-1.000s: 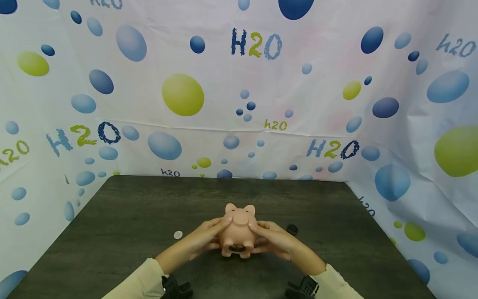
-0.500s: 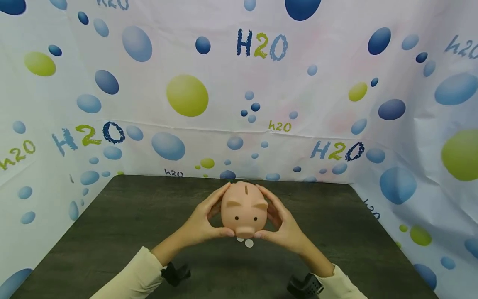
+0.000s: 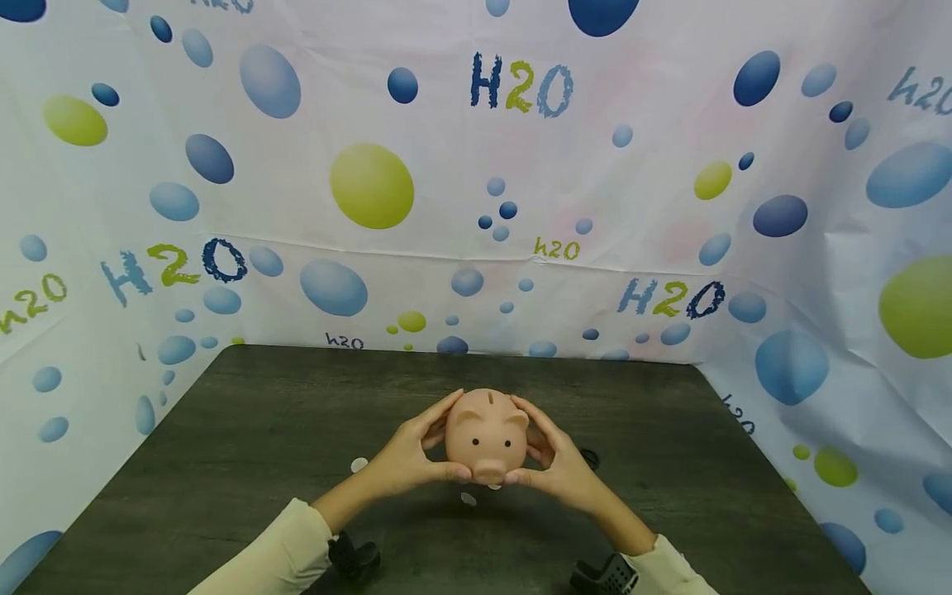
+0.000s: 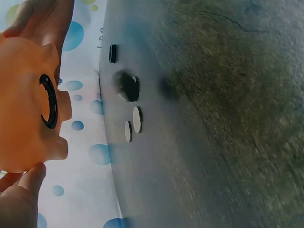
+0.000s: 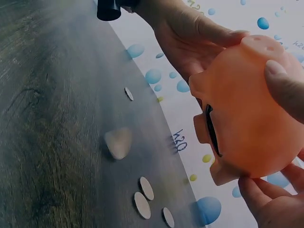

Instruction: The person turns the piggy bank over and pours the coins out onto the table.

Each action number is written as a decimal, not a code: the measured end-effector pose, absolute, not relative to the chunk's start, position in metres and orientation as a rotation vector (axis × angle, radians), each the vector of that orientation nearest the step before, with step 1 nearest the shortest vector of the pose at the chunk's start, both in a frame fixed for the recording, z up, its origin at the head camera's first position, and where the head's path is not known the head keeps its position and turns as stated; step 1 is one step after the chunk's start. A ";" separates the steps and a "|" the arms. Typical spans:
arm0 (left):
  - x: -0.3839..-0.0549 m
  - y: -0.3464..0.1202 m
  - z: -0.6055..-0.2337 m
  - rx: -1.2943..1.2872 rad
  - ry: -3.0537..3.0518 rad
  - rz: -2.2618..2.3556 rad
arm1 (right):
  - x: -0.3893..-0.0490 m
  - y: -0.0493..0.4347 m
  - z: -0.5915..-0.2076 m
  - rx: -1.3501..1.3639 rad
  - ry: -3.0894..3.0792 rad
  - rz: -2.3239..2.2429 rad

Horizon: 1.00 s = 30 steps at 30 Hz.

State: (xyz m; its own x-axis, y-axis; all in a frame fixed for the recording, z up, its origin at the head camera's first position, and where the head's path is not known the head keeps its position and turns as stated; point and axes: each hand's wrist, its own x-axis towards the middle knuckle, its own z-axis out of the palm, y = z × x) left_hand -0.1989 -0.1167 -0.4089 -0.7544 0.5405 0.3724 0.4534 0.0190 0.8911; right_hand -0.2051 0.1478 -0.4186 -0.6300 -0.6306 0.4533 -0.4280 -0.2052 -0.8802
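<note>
Above the table, both hands hold a pink piggy bank (image 3: 487, 438), its snout toward me and coin slot on top. My left hand (image 3: 407, 459) grips its left side, thumb by the snout; my right hand (image 3: 561, 467) grips the other side. In the left wrist view, the black-rimmed opening (image 4: 49, 101) in its belly faces down to the table. A coin (image 5: 118, 142) is motion-blurred beneath it in the right wrist view. Pale coins lie below, among them one (image 3: 468, 499) under the snout and another (image 3: 359, 464) beside my left wrist.
A black round plug (image 3: 590, 459) lies on the dark wooden table (image 3: 297, 397), partly hidden behind my right hand. Behind and beside the table hangs a white sheet (image 3: 439, 124) printed with bubbles. Each wrist wears a black camera.
The piggy bank has gone from belly toward me to snout toward me. It rose off the table with both hands, then dipped slightly. Coins now show beneath it.
</note>
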 end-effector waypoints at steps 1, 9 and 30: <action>-0.199 -0.117 -0.409 1.068 2.181 1.871 | -0.205 0.148 -0.418 -1.248 1.865 -1.951; -0.201 -0.119 -0.409 0.905 2.126 1.932 | -0.203 0.141 -0.413 -0.958 1.949 -1.916; -0.195 -0.118 -0.414 0.222 1.856 1.735 | -0.197 0.127 -0.412 -0.415 1.785 -1.708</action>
